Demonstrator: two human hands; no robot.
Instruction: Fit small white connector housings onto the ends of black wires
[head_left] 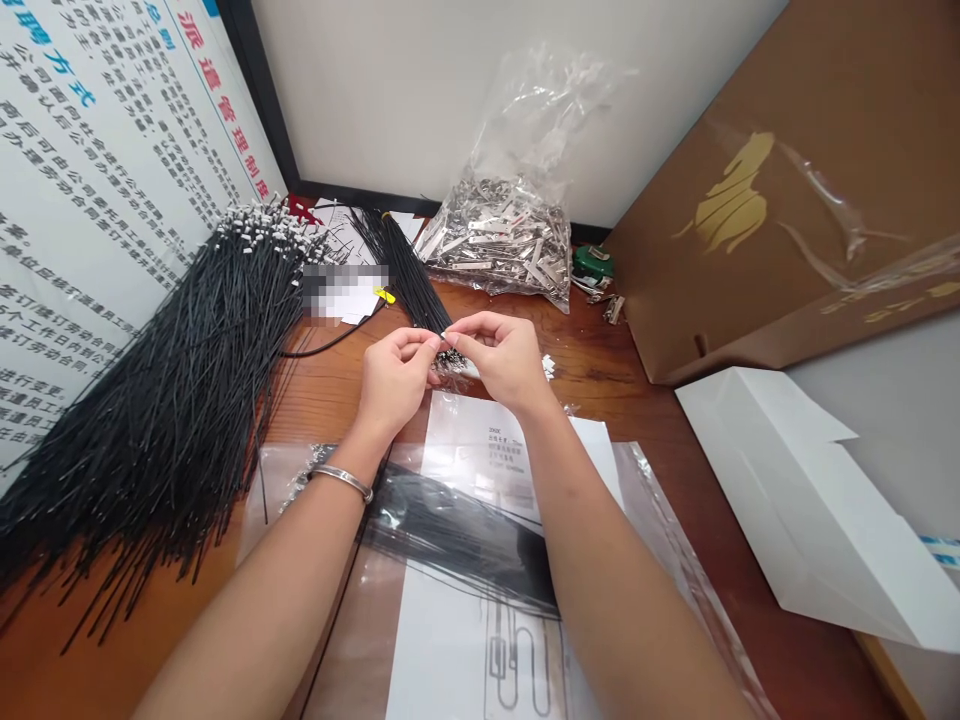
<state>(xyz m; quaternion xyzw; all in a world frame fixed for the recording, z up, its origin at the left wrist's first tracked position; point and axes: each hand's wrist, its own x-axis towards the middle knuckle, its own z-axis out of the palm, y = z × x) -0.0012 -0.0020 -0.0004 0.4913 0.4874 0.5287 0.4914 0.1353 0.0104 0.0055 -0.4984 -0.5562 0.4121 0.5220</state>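
In front of the clear bag of metal strips (506,235), what looks like a wire end (443,338) sits between the left hand (397,375) and right hand (506,360), fingers pinched together, presumably to steady something so fine. Left of the bag, the tied black wire bundle (411,272) reaches toward them, likely for easy picking; farther left lies a white-tipped wire heap (187,370).

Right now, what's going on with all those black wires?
The person's left hand and right hand meet, pinching something tiny, too small to identify, at the near end of a black wire bundle. A bigger heap of wires with white tips lies to the left, and a clear bag of metal pieces sits behind.
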